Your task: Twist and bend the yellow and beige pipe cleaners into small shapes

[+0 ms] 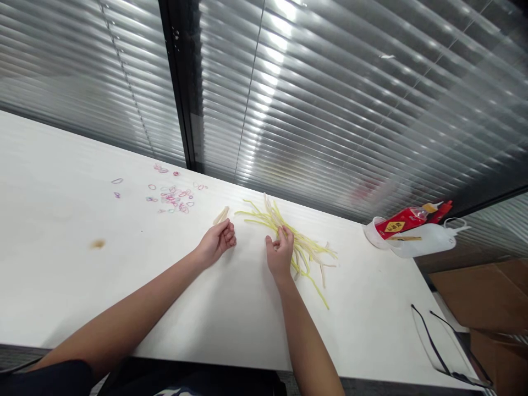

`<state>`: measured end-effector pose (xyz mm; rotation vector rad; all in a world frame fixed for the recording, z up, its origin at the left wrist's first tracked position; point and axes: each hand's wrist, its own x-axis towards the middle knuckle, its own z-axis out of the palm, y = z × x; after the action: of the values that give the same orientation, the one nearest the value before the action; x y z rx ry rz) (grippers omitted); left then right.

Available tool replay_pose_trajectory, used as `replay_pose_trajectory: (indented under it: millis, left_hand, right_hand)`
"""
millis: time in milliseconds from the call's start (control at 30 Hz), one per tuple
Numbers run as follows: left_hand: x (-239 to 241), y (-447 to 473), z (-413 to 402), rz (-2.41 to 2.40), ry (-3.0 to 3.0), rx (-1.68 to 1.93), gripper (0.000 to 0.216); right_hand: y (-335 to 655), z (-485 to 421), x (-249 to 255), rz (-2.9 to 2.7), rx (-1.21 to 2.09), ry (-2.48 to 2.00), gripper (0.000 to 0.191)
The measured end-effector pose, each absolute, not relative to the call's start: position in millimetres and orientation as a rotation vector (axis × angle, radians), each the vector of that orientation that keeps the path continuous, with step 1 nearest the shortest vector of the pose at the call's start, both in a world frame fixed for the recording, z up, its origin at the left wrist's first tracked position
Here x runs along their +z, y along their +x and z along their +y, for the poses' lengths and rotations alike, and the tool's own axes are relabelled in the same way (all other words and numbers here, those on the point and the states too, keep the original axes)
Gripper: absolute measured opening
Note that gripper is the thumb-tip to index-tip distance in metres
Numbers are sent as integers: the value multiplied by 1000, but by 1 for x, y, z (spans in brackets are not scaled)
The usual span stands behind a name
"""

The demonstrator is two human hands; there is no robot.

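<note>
My left hand [218, 242] is closed, its fingers curled round some pale cream strands [221, 215] whose ends stick out above the thumb. A loose pile of yellow and cream pipe cleaners [307, 247] lies spread on the white table. Over the left part of this pile is my right hand [281, 250], thumb and fingers apart, the fingertips touching or just above the strands. Whether it pinches any of them cannot be made out. Small coloured rubber bands [173, 199] are scattered to the left of my left hand.
At the table's right back corner stand a red bottle [402, 221] with a yellow cap and a white squeeze bottle [429, 241]. Black-framed glasses [437, 341] lie at the right edge. Cardboard boxes [487, 297] are beyond it. A window with blinds [330, 99] borders the table's back.
</note>
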<state>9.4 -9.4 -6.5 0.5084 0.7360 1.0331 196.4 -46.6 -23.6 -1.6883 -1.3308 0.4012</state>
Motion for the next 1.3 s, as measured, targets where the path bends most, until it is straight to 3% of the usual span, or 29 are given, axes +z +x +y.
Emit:
replay_pose_trajectory:
  millis: [367,567,967,1300]
  left_hand:
    - [-4,14,-17,783,840,978,19]
    - [-2,15,-21,824,997,978,26]
    - [-5,13,-18,829,763,1031,21]
    - [-1,10,-12,786,459,1118,16]
  right_hand:
    - [186,-57,-22,-1896,126,-1304,38]
    - [177,-63,-19,-2111,78,-1225,38]
    - [183,-59,-18,-2040,15,-1276,32]
    - [198,-53,-17,-1787,-174,-1444,41]
